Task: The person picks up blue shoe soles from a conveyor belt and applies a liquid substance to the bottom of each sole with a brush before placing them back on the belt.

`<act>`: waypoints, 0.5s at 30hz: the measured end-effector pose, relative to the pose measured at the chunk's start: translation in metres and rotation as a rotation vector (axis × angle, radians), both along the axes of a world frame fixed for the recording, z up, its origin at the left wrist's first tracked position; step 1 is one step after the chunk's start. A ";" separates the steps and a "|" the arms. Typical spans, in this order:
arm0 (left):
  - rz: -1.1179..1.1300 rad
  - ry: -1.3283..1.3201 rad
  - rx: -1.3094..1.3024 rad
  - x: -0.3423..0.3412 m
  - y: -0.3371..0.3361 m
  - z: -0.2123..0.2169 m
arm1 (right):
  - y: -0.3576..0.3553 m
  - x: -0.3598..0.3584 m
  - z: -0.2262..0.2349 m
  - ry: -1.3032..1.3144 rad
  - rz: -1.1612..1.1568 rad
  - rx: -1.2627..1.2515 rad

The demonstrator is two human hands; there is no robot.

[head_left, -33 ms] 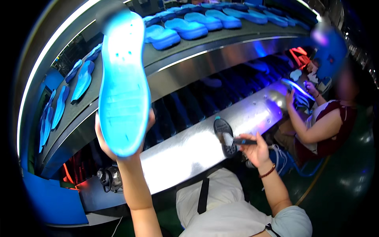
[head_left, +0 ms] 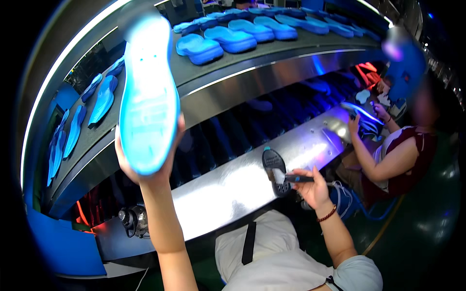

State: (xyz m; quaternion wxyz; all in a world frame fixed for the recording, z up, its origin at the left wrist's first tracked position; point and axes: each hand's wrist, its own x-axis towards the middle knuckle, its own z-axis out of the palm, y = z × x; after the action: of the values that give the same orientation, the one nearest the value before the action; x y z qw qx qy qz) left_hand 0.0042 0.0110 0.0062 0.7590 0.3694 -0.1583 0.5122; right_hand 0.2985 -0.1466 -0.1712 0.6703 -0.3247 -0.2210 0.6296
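My left hand [head_left: 151, 178] holds up a bright blue shoe sole [head_left: 148, 106] by its lower end, with fingers and thumb round its edges. The sole stands upright above the conveyor, its top washed out by glare. In my right hand [head_left: 315, 191] is a brush [head_left: 299, 179] with a dark handle, gripped between thumb and fingers. Its pale bristles lie over a black outsole [head_left: 273, 159], and I cannot tell whether they touch it. That outsole rests on the shiny metal ledge [head_left: 218, 199] in front of me.
Several blue soles [head_left: 232, 39] lie on the grey conveyor belt [head_left: 191, 72], beyond a metal rail. Dark soles fill the lower shelf [head_left: 218, 138]. A metal container with a black top [head_left: 135, 220] stands at the ledge's left end. Another person [head_left: 393, 155] works at the right.
My left hand has lifted the blue sole slightly up and to the left. My right hand and the brush have shifted only a little; the black outsole stays on the ledge.
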 end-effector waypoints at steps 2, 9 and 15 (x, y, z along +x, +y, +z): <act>0.313 -0.123 -0.261 0.015 0.040 0.021 | 0.003 0.009 0.014 -0.045 0.002 -0.016; 0.495 0.328 -0.247 0.065 0.066 0.037 | -0.010 0.013 -0.001 -0.029 -0.060 -0.100; 1.663 1.710 0.746 0.107 0.133 0.042 | -0.004 0.000 -0.013 0.111 -0.064 -0.119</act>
State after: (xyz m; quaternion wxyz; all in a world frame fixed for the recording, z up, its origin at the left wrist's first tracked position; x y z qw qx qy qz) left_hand 0.1113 0.1445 0.0484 -0.0857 0.7641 0.5310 0.3561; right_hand 0.2986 -0.1510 -0.1838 0.6807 -0.3355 -0.1351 0.6370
